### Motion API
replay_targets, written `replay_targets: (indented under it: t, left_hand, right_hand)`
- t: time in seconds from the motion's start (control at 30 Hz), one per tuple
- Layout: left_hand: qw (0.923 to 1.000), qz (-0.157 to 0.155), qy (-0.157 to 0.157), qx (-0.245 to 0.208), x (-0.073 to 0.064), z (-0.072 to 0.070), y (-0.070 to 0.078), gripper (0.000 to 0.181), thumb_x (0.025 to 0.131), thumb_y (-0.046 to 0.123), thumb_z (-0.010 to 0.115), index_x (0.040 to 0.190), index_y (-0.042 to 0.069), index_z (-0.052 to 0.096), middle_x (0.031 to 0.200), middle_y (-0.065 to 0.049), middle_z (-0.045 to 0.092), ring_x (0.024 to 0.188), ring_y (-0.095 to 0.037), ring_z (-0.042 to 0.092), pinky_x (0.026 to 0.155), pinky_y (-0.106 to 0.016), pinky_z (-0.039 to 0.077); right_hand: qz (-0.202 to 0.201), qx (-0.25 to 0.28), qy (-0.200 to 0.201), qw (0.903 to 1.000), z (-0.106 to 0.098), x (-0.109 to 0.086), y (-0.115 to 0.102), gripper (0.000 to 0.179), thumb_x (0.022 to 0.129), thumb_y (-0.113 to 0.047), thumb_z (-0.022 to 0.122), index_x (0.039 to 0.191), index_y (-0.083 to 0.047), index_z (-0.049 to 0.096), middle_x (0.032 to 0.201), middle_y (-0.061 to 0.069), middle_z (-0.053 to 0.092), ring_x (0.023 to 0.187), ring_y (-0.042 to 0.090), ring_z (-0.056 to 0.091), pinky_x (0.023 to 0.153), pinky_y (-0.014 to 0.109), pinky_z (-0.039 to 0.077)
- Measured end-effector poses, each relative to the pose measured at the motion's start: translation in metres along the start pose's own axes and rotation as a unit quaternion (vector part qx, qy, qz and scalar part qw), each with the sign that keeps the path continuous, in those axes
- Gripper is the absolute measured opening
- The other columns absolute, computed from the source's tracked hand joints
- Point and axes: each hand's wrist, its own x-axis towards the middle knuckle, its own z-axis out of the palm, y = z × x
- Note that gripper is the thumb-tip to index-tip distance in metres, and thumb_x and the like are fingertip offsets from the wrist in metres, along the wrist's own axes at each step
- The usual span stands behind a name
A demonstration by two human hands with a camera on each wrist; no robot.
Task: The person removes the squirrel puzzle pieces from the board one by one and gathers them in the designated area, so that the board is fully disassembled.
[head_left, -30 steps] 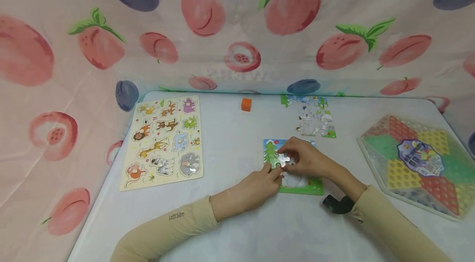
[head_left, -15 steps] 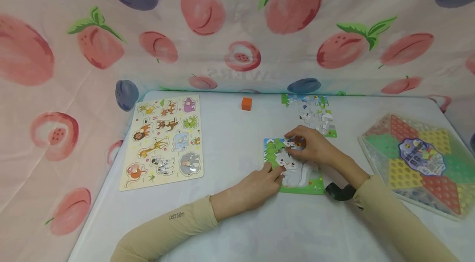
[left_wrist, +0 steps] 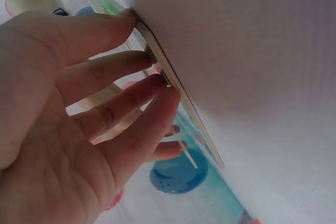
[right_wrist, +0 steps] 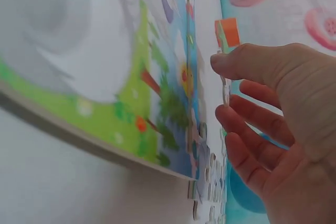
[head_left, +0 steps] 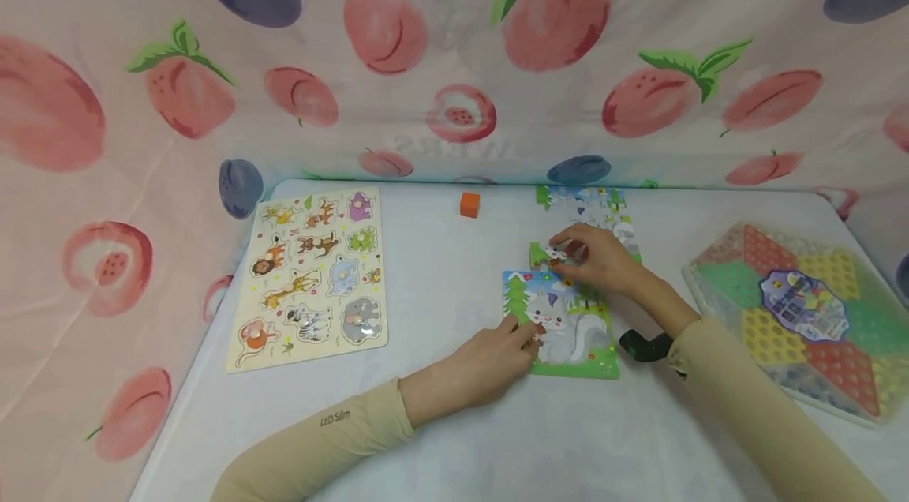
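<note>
My right hand (head_left: 592,257) pinches a small joined cluster of jigsaw pieces (head_left: 539,255), with green and a squirrel face on it, just beyond the far edge of the squirrel picture board (head_left: 568,368). In the right wrist view the thumb and fingers hold the thin cluster edge-on. My left hand (head_left: 490,360) rests at the board's left edge, its fingertips on the edge and face. In the left wrist view the left hand (left_wrist: 105,93) touches the thin board (left_wrist: 184,98) with thumb and fingers. Behind the right hand lies a partly joined jigsaw (head_left: 578,198), part of it hidden.
An orange cube (head_left: 469,205) stands near the back. At left lies a wooden animal peg puzzle (head_left: 334,340). A clear-covered hexagonal game board (head_left: 770,328) is at right. A black object (head_left: 642,346) shows under the right wrist. Fruit-print cloth (head_left: 390,115) hangs behind the table.
My right hand has carried the jigsaw cluster from over the squirrel board away toward the back, uncovering the board's picture. The left hand has stayed at the board's left edge.
</note>
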Motion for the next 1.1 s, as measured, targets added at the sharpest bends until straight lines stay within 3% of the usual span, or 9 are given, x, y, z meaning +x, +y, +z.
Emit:
replay_targets:
  t: [0.27, 0.5, 0.8, 1.1]
  left_hand:
    - [0.9996, -0.002, -0.005, -0.028, 0.0, 0.001, -0.001, 0.033, 0.097, 0.021, 0.062, 0.128, 0.01, 0.067, 0.128, -0.002, 0.056, 0.101, -0.017, 0.049, 0.063, -0.019, 0.05]
    - [0.9997, -0.001, -0.01, -0.02, 0.001, 0.001, -0.001, 0.035, 0.096, 0.022, 0.064, 0.129, 0.01, 0.066, 0.127, -0.002, 0.057, 0.099, -0.016, 0.05, 0.064, -0.019, 0.05]
    - [0.9997, 0.004, -0.011, -0.022, 0.002, 0.003, 0.0, 0.034, 0.096, 0.021, 0.064, 0.128, 0.012, 0.067, 0.125, -0.001, 0.057, 0.099, -0.017, 0.049, 0.065, -0.019, 0.051]
    - [1.0, 0.003, -0.007, -0.004, 0.001, 0.002, -0.001, 0.034, 0.094, 0.019, 0.065, 0.128, 0.012, 0.067, 0.123, -0.001, 0.058, 0.097, -0.017, 0.05, 0.063, -0.019, 0.05]
  right_hand:
    - [0.025, -0.024, 0.019, 0.9992, -0.008, 0.016, 0.009, 0.033, 0.082, -0.007, 0.078, 0.113, 0.0, 0.068, 0.109, 0.016, 0.065, 0.092, 0.031, 0.065, 0.072, 0.045, 0.052]
    - [0.055, -0.056, -0.001, 0.997, -0.013, 0.032, 0.018, 0.032, 0.085, -0.012, 0.076, 0.114, -0.001, 0.067, 0.109, 0.018, 0.066, 0.094, 0.033, 0.064, 0.082, 0.052, 0.05]
    - [0.074, -0.067, -0.01, 0.9949, -0.013, 0.042, 0.028, 0.032, 0.087, -0.017, 0.074, 0.114, 0.0, 0.067, 0.103, 0.018, 0.065, 0.091, 0.032, 0.065, 0.08, 0.051, 0.05]
    - [0.094, -0.067, -0.02, 0.9931, -0.015, 0.047, 0.027, 0.033, 0.088, -0.017, 0.072, 0.117, 0.0, 0.066, 0.109, 0.021, 0.066, 0.096, 0.034, 0.064, 0.082, 0.052, 0.05]
